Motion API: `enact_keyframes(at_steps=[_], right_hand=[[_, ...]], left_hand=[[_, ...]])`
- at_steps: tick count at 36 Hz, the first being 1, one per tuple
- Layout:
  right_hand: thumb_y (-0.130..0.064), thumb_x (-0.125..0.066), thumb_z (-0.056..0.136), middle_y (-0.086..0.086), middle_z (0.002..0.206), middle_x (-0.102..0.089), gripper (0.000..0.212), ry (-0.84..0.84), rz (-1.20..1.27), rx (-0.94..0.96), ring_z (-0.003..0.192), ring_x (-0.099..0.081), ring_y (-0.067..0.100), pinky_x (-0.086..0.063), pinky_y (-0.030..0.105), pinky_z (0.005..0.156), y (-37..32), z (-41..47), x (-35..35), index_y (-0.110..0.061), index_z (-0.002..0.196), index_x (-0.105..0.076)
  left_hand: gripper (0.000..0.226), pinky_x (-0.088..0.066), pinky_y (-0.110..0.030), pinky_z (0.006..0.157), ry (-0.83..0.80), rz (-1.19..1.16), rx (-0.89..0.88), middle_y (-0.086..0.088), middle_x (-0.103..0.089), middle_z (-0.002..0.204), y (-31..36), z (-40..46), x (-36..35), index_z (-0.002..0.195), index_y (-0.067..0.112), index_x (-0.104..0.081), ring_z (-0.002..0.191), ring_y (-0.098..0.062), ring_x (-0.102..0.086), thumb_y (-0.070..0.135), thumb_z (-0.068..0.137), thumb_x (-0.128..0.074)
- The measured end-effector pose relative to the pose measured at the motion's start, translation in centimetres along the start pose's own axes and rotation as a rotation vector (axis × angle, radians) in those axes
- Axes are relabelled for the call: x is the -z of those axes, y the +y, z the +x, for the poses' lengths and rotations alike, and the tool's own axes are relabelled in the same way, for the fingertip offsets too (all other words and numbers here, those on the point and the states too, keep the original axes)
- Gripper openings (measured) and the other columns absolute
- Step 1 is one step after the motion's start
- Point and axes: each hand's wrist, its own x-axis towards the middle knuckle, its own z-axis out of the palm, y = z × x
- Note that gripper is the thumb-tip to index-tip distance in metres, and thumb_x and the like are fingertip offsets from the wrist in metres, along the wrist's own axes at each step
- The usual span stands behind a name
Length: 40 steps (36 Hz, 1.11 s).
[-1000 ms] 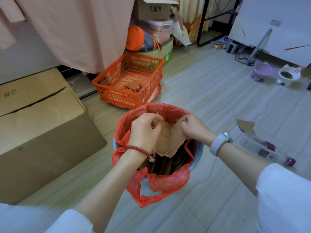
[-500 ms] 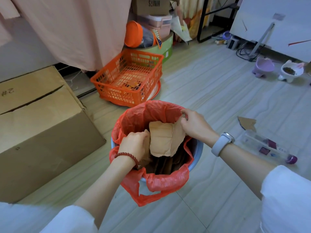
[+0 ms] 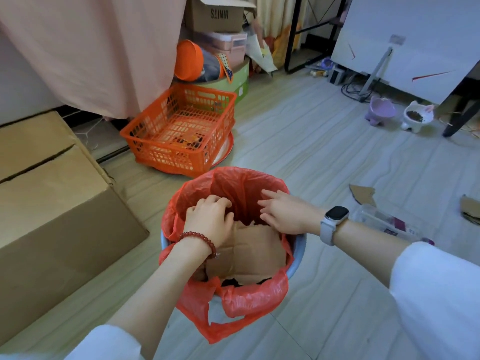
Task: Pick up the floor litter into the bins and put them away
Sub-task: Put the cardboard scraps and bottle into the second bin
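Since half a second ago, the cardboard piece (image 3: 249, 253) that stood upright between my hands has dropped flat inside the bin (image 3: 297, 258), and both hands have let go of it. My left hand (image 3: 209, 220), with a red bead bracelet (image 3: 200, 239) at the wrist, now sits over the left part of the bin mouth, fingers curled downward and loosely bunched, fingertips at the far edge of the cardboard; whether they press on it I cannot tell. My right hand (image 3: 285, 213), with a pale smartwatch (image 3: 335, 219) at the wrist, hovers over the right rim, fingers spread and extended toward the far wall of the red bag (image 3: 233, 183), gripping nothing. That bag lines the bin and hangs over its near edge. The cardboard lies creased across most of the opening, with darker contents showing under its near edge.

Litter on the floor to the right: a torn cardboard scrap (image 3: 362, 194), a second scrap (image 3: 470, 210) at the frame edge, and a clear plastic tube (image 3: 389, 223) lying beyond my right forearm. An orange basket (image 3: 181, 131) stands just beyond the bin, and a large cardboard box (image 3: 52, 203) stands to the left.
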Motion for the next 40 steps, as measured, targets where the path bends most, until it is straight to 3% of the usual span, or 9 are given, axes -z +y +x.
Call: enact_keyframes(at_steps=[2, 5, 8, 12, 19, 27, 34, 37, 40], right_hand=[[-0.024, -0.033, 0.098, 0.004, 0.125, -0.06, 0.038, 0.2, 0.139, 0.027, 0.136, -0.033, 0.021, -0.028, 0.033, 0.109, 0.9, -0.9, 0.5, -0.006, 0.109, -0.065], [-0.024, -0.04, 0.09, 0.007, 0.108, -0.069, 0.035, 0.548, 0.4, -0.052, 0.113, -0.056, 0.025, -0.045, 0.038, 0.096, 3.5, -2.6, 1.0, -0.008, 0.104, -0.068], [-0.02, -0.044, 0.091, 0.006, 0.107, -0.069, 0.03, 0.655, 0.522, -0.22, 0.102, -0.061, 0.024, -0.048, 0.037, 0.091, 7.7, -5.1, 0.2, -0.009, 0.107, -0.068], [-0.009, -0.046, 0.093, 0.007, 0.114, -0.067, 0.027, 0.533, 0.581, -0.458, 0.108, -0.061, 0.022, -0.044, 0.03, 0.096, 14.7, -9.7, -3.8, -0.008, 0.112, -0.065], [-0.013, -0.041, 0.092, 0.008, 0.119, -0.064, 0.031, 0.236, 0.56, -0.733, 0.11, -0.058, 0.028, -0.044, 0.033, 0.091, 27.6, -18.4, -12.2, -0.011, 0.116, -0.061], [-0.012, -0.041, 0.092, 0.013, 0.127, -0.057, 0.036, 0.233, 0.599, -0.913, 0.12, -0.05, 0.029, -0.043, 0.037, 0.098, 40.6, -22.0, -19.1, -0.01, 0.126, -0.054], [-0.027, -0.05, 0.09, 0.015, 0.141, -0.038, 0.049, 0.176, 0.501, -1.166, 0.13, -0.03, 0.035, -0.035, 0.044, 0.101, 53.4, -23.3, -24.6, -0.012, 0.136, -0.04], [-0.039, -0.05, 0.09, 0.019, 0.141, -0.034, 0.053, 0.19, 0.433, -1.255, 0.129, -0.029, 0.038, -0.034, 0.044, 0.098, 57.2, -23.3, -25.4, -0.008, 0.132, -0.042], [-0.052, -0.05, 0.086, 0.022, 0.147, -0.019, 0.071, 0.198, 0.488, -1.324, 0.135, -0.017, 0.041, -0.027, 0.05, 0.104, 61.5, -22.9, -26.4, -0.016, 0.142, -0.025]], left_hand=[[0.029, -0.039, -0.04, 0.096, 0.06, -0.054, -0.047, 0.001, -0.053, 0.127, 1.3, 1.2, 0.6, 0.118, 0.023, -0.057, 0.118, -0.021, -0.047, 0.027, 0.092, -0.045], [0.025, -0.043, -0.041, 0.093, 0.16, -0.156, -0.125, -0.004, -0.058, 0.12, 4.9, 3.3, 1.4, 0.111, 0.016, -0.061, 0.112, -0.025, -0.052, 0.021, 0.091, -0.047], [0.026, -0.042, -0.039, 0.093, 0.182, -0.225, -0.201, -0.006, -0.057, 0.119, 10.3, 5.3, 0.8, 0.113, 0.015, -0.06, 0.11, -0.025, -0.053, 0.019, 0.09, -0.047], [0.028, -0.04, -0.04, 0.096, 0.1, -0.242, -0.3, -0.002, -0.054, 0.124, 17.9, 6.8, -2.5, 0.117, 0.017, -0.056, 0.114, -0.023, -0.05, 0.022, 0.092, -0.045], [0.032, -0.041, -0.037, 0.095, -0.17, -0.182, -0.304, -0.001, -0.046, 0.133, 26.9, 9.1, -11.2, 0.126, 0.019, -0.048, 0.118, -0.021, -0.046, 0.024, 0.094, -0.042], [0.049, -0.036, -0.038, 0.102, -0.406, 0.045, -0.294, -0.001, -0.032, 0.144, 34.7, 13.4, -22.4, 0.139, 0.022, -0.029, 0.128, -0.023, -0.034, 0.028, 0.093, -0.045], [0.046, -0.029, -0.044, 0.105, -0.41, 0.026, -0.16, -0.002, -0.033, 0.143, 42.7, 20.2, -30.8, 0.136, 0.023, -0.036, 0.129, -0.025, -0.032, 0.031, 0.092, -0.047], [0.047, -0.033, -0.047, 0.101, -0.376, 0.019, -0.029, -0.006, -0.032, 0.144, 43.3, 23.3, -33.0, 0.136, 0.02, -0.034, 0.129, -0.028, -0.031, 0.031, 0.092, -0.046], [0.045, -0.03, -0.051, 0.102, -0.331, 0.03, 0.08, -0.008, -0.026, 0.148, 42.5, 26.6, -35.2, 0.136, 0.019, -0.032, 0.135, -0.029, -0.022, 0.029, 0.094, -0.042]])
